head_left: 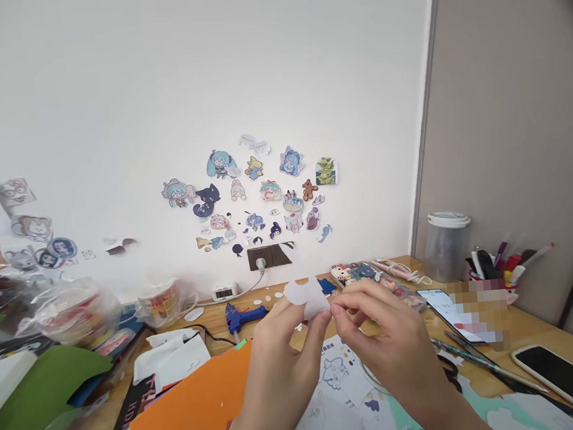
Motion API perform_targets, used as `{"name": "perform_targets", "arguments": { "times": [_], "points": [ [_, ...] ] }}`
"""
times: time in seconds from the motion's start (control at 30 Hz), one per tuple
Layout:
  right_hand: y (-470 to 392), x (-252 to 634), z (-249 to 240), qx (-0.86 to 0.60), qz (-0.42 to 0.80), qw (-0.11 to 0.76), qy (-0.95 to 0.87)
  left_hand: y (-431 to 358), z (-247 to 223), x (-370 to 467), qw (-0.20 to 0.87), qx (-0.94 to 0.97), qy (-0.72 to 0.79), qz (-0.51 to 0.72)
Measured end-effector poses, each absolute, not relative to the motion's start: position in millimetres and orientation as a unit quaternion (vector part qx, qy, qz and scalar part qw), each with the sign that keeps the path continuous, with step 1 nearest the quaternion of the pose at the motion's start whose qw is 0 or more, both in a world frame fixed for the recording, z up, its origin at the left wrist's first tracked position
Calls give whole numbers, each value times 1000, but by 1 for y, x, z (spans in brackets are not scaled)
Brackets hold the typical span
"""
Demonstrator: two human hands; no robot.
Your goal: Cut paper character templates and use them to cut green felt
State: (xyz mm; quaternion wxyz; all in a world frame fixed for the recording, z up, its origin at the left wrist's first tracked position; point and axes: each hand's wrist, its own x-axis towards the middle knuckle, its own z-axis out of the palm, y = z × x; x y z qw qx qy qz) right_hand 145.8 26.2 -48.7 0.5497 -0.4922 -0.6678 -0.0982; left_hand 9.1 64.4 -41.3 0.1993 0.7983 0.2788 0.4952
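A small white paper cutout (309, 296) with curved edges is held up above the desk. My left hand (291, 355) pinches it from the left between thumb and fingers. At its lower right edge, my right hand (381, 327) has thumb and index finger pressed together against the paper. Whether a smaller piece sits between those right fingertips is hidden. Beneath the hands lies a white sheet with line drawings (336, 374). Orange paper (187, 404) spreads out to the left of my left forearm.
A blue glue gun (245, 317) lies behind the left hand. To the right are scissors (449, 369), a lit phone (445, 308), a dark phone (571, 377), a pen cup (495, 274) and a clear jar (447, 244). Bagged tubs (74, 310) stand left; cutouts cover the wall.
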Motion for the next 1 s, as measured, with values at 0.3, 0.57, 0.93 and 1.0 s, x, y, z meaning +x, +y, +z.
{"name": "perform_targets", "arguments": {
  "times": [0.3, 0.57, 0.93, 1.0],
  "points": [
    [26, 144, -50, -530, -119, 496, -678, 68, -45, 10, 144, 816, 275, 487],
    [21, 147, -45, -513, -34, 520, -682, 67, -40, 8, 166, 802, 289, 496],
    [22, 155, -38, -558, 34, 471, -683, 71, -44, 9, 209, 808, 301, 462],
    [24, 169, -42, -580, 69, 399, -707, 72, -43, 9, 220, 809, 310, 448]
  ]
}}
